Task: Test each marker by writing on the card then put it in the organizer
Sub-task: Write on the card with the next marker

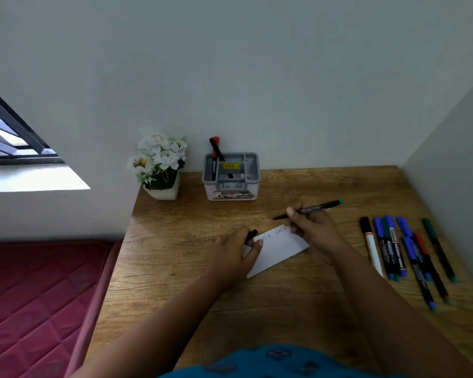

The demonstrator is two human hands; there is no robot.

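Head view: the right hand [316, 227] pinches an uncapped marker [309, 210] mid-barrel, above the card's far edge. The left hand [234, 257] grips its black cap [251, 236] and rests on the white card [277, 249], which lies flat on the bench [175, 241]. The marker looks light, stiff and smooth; the barrel is the sound hold. Two markers stand in the organizer [231, 177]. About eight loose markers [410, 252] lie to the right.
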